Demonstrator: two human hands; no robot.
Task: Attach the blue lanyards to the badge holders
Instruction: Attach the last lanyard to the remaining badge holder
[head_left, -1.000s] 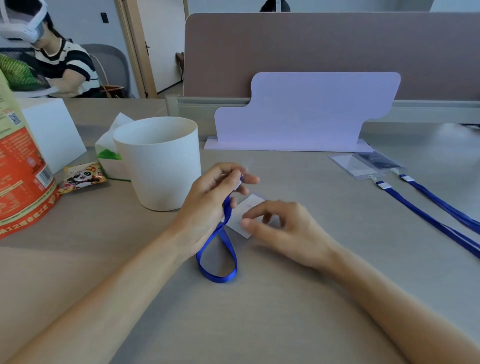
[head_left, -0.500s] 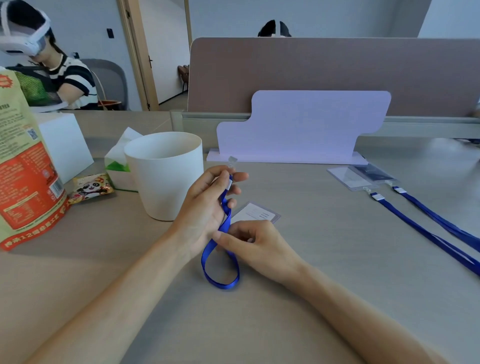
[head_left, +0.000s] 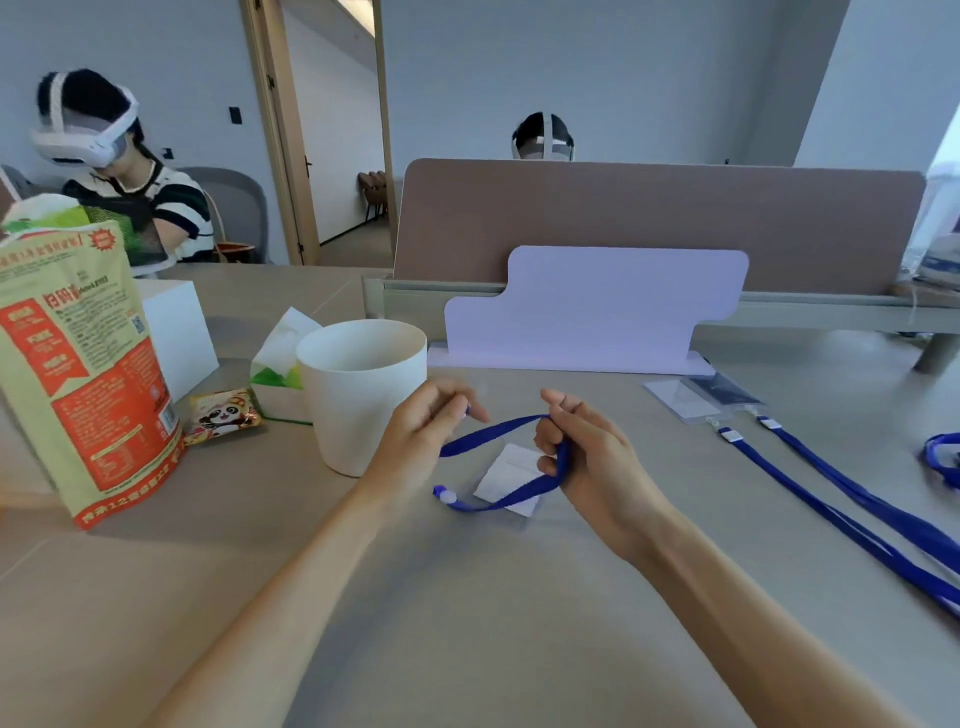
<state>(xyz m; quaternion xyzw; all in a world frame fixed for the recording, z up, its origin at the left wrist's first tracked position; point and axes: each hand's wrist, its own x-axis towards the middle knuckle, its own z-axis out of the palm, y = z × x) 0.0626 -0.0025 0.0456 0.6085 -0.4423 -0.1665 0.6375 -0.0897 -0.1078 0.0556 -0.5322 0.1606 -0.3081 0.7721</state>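
Note:
A blue lanyard (head_left: 493, 431) stretches between my two hands above the desk. My left hand (head_left: 423, 436) pinches one end of it next to the white cup. My right hand (head_left: 584, 457) has its fingers curled around the strap's fold, and the strap's lower run ends in a white clip (head_left: 445, 494) near the desk. Under the strap lies a clear badge holder with a white card (head_left: 506, 475), flat and untouched. Two more badge holders (head_left: 685, 400) with blue lanyards (head_left: 852, 499) clipped on lie at the right.
A white cup (head_left: 358, 395) stands just left of my left hand, with a tissue box (head_left: 278, 374), a snack packet (head_left: 223, 415) and a tall red bag (head_left: 78, 364) further left. A lilac stand (head_left: 592, 312) and a brown partition sit behind. Two people wearing headsets sit beyond.
My right hand took hold of the strap and lifted it to the right, pulling the loop open between both hands. The camera tilted up.

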